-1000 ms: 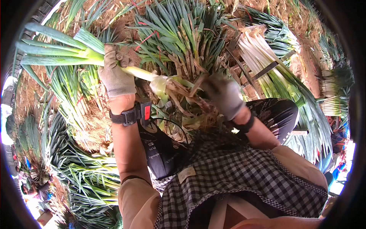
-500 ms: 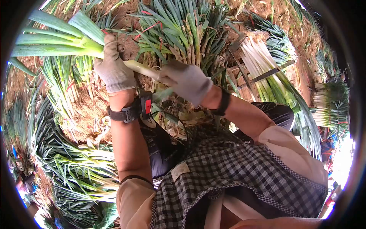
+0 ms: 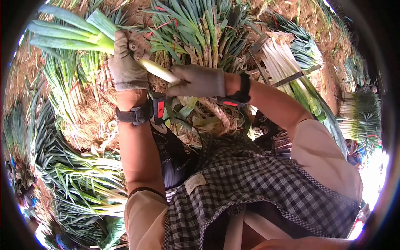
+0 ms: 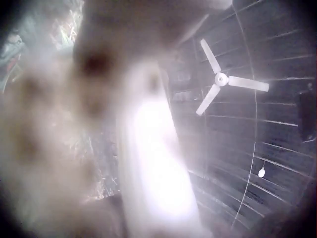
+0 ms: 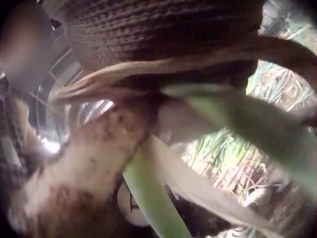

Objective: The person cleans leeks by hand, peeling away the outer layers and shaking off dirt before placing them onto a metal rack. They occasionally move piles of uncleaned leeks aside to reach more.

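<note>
In the head view my gloved left hand [image 3: 127, 64] grips a large green onion [image 3: 159, 70] around its stalk. The broad green leaves fan out to the upper left, and the pale shaft points right and down. My gloved right hand [image 3: 198, 80] pinches the shaft's lower end, thumb below and fingers above, hiding the root end. Close up in the right wrist view, a dry brown leaf strip [image 5: 163, 64] and green leaf pieces [image 5: 267, 124] trail beside the knit glove. The left wrist view is blurred, with the white shaft [image 4: 153, 163] beside the glove.
Tied green onion bunches stand ahead [image 3: 204, 33] and lie at the left [image 3: 83, 183]. A bundle with white shafts [image 3: 283, 54] rests on a metal-barred stand [image 3: 287, 78] at the right. Stripped leaves [image 3: 208, 114] litter the floor before my knees.
My right hand has come left from beyond the loose dry leaves to the shaft's lower end, which it now pinches. The left hand keeps its grip, slightly higher in view.
</note>
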Action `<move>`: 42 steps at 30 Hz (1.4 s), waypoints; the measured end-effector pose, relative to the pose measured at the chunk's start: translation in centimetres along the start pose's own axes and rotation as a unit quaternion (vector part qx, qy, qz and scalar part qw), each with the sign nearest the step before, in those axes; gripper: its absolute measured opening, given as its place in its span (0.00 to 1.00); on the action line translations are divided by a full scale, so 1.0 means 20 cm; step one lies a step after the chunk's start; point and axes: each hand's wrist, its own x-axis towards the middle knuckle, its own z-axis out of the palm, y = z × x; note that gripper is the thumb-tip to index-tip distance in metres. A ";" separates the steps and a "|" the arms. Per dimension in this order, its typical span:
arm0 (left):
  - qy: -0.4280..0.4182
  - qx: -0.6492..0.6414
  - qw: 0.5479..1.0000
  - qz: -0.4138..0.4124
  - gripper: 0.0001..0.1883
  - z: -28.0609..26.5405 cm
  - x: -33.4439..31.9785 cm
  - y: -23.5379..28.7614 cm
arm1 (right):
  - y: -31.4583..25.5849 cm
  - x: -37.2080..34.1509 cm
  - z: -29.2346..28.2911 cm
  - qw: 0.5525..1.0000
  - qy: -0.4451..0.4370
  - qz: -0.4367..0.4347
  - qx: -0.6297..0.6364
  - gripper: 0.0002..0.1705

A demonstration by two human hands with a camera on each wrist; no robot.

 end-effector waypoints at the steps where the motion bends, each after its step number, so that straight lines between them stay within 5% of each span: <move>1: -0.034 -0.014 0.999 -0.019 0.09 -0.01 0.00 0.01 | 0.01 -0.02 0.00 1.000 -0.006 0.000 0.000 0.28; 4: -0.046 -0.024 0.997 -0.052 0.09 -0.04 0.00 0.00 | -0.07 -0.08 -0.04 0.998 -0.041 0.004 -0.049 0.27; 6: -0.059 -0.044 0.995 -0.066 0.09 -0.04 0.00 -0.02 | -0.14 -0.12 -0.03 0.993 -0.002 0.006 -0.115 0.17; 10: -0.073 -0.075 0.989 -0.106 0.09 -0.18 0.10 -0.02 | -0.17 -0.32 0.12 0.995 0.037 0.091 -0.004 0.18; 14: -0.056 -0.091 0.990 -0.089 0.12 -0.34 0.17 0.12 | -0.20 -0.61 0.19 0.987 0.137 0.011 -0.079 0.22; 16: 0.007 -0.055 0.998 -0.016 0.14 -0.41 0.20 0.20 | -0.31 -0.77 0.10 0.987 0.049 0.132 -0.083 0.16; 18: -0.033 -0.124 0.991 -0.028 0.14 -0.69 0.35 0.34 | -0.32 -0.99 0.06 0.979 0.013 0.137 -0.149 0.14; 20: 0.014 -0.122 0.992 0.008 0.14 -0.84 0.36 0.47 | -0.24 -1.26 0.03 0.966 -0.019 0.118 -0.231 0.13; 21: 0.038 -0.122 0.991 0.024 0.14 -0.88 0.34 0.52 | -0.29 -1.34 -0.02 0.951 -0.056 0.197 -0.230 0.13; 23: -0.025 -0.160 0.986 0.034 0.15 -1.00 0.35 0.55 | -0.28 -1.45 -0.11 0.931 -0.094 0.274 -0.224 0.12; 25: -0.096 -0.240 0.966 0.014 0.15 -0.87 0.31 0.51 | -0.18 -1.49 -0.15 0.931 -0.098 0.000 -0.351 0.15; 26: -0.108 -0.260 0.959 0.005 0.14 -0.75 0.27 0.48 | -0.23 -1.37 -0.16 0.929 -0.055 0.136 -0.341 0.22; 28: -0.143 -0.304 0.942 -0.012 0.13 -0.55 0.21 0.41 | -0.13 -1.21 -0.26 0.956 0.020 0.135 -0.258 0.23; 31: -0.189 -0.315 0.930 -0.003 0.11 -0.36 0.18 0.29 | -0.20 -0.80 -0.38 0.984 0.145 0.018 -0.101 0.17; 34: -0.251 -0.375 0.892 -0.037 0.13 -0.19 0.15 0.20 | -0.20 -0.33 -0.32 0.962 0.208 -0.131 0.118 0.18; 36: -0.271 -0.389 0.880 -0.031 0.14 -0.14 0.16 0.14 | -0.22 -0.04 -0.24 0.947 0.207 -0.136 0.206 0.18; 39: -0.273 -0.379 0.883 -0.046 0.15 -0.14 0.18 0.11 | -0.27 0.19 -0.15 0.981 0.062 -0.073 0.167 0.18; 41: -0.262 -0.374 0.888 -0.058 0.15 -0.16 0.18 0.12 | -0.22 0.22 -0.07 0.848 -0.144 0.012 0.509 0.19; 42: -0.253 -0.371 0.891 -0.070 0.15 -0.17 0.18 0.13 | -0.22 0.16 -0.05 0.889 -0.100 -0.022 0.446 0.24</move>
